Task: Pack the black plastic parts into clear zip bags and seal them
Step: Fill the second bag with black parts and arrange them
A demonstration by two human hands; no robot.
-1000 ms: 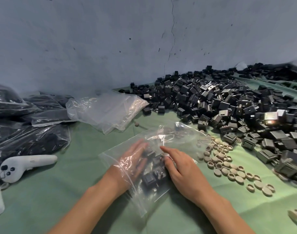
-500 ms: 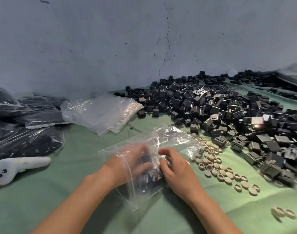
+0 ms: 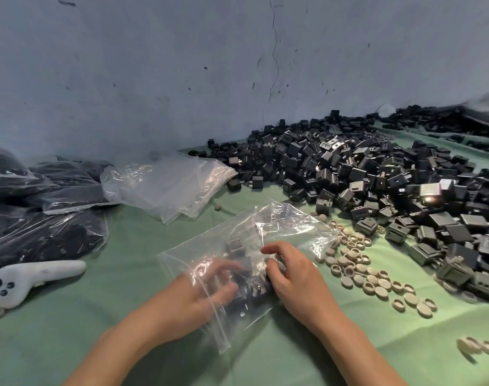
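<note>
The bag (image 3: pixel 279 227) lies low in the middle of the frame on the cloth (image 3: pixel 126 288), with a few black parts (image 3: pixel 254 288) inside. My left hand (image 3: pixel 204 291) is in the bag's mouth, too blurred behind the plastic to tell whether it holds anything. My right hand (image 3: pixel 296 277) sits on top, fingers curled down onto the parts through the plastic. Just right of it lie beige rings (image 3: pixel 360 268). The pile (image 3: pixel 377 174) fills the right. Empty bags (image 3: pixel 168 185) lie centre left, full bags (image 3: pixel 42 235) and a controller (image 3: pixel 29 277) far left.
</note>
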